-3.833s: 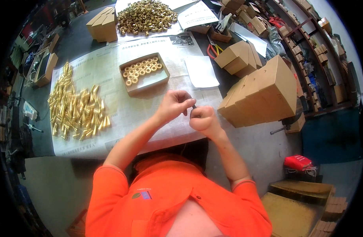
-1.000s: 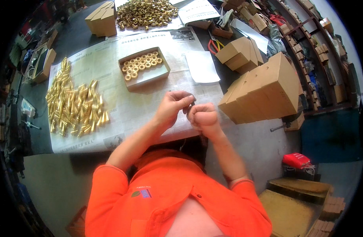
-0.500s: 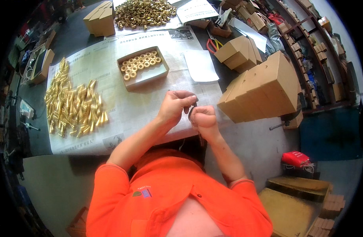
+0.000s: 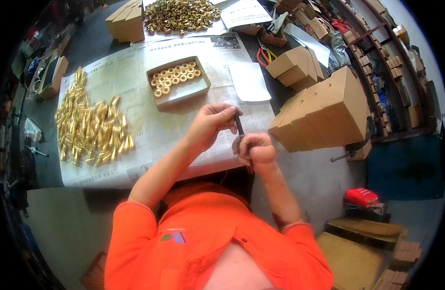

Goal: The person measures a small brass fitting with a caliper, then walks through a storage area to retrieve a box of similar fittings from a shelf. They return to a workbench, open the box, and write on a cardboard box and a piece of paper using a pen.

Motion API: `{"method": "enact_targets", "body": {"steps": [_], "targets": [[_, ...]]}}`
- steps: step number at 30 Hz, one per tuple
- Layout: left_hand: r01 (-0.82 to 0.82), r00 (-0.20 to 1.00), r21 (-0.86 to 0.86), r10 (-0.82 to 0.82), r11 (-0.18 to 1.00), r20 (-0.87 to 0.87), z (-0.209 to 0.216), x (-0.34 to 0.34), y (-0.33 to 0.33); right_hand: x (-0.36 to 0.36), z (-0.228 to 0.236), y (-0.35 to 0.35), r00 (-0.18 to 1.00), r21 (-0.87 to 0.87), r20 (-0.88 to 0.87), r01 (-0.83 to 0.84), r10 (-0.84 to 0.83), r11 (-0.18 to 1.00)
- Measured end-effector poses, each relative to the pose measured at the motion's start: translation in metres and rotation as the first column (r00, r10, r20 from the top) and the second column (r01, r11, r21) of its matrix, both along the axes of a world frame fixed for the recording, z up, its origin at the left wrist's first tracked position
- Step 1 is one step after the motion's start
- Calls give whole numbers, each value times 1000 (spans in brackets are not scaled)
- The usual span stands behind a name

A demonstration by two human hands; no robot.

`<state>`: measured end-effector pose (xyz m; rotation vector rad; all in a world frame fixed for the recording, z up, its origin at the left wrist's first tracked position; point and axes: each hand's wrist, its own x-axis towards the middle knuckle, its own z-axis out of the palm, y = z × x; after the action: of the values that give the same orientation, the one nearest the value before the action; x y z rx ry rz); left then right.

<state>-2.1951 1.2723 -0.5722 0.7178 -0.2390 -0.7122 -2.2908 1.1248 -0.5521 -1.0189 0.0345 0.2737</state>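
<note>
A slim dark rod-like tool (image 4: 239,126) stands between my hands, just past the table's near edge. My left hand (image 4: 210,124) pinches its upper end between thumb and fingers; whether a small part sits in that pinch is hidden. Closed in a fist, my right hand (image 4: 257,151) grips the lower part, and a bit of the tool shows beneath it. Beyond my hands an open cardboard box (image 4: 184,99) holds rows of brass ring-shaped parts (image 4: 176,75) in its far portion. To the left lies a heap of long tapered brass pieces (image 4: 94,125) on the newspaper.
Newspaper (image 4: 130,87) covers the table. At the back are a pile of brass nuts (image 4: 181,17) and cardboard boxes (image 4: 125,23). A white sheet (image 4: 250,82), red-handled pliers (image 4: 263,57) and a row of closed boxes (image 4: 324,111) stand to the right, before loaded shelves (image 4: 377,72).
My hands have moved apart: the left a little up, the right slightly down and to the right. More of the dark rod now shows between them.
</note>
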Motion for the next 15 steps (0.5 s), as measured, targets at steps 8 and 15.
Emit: {"method": "enact_targets", "body": {"steps": [8,15], "targets": [[13,998,-37,-10,999,60,-2,-1,2,-1,3,-5,1000,126,-10,-24,26,992],[7,983,1,-7,1000,185,-9,-2,1,0,2,-3,999,116,-3,-39,40,993]]}}
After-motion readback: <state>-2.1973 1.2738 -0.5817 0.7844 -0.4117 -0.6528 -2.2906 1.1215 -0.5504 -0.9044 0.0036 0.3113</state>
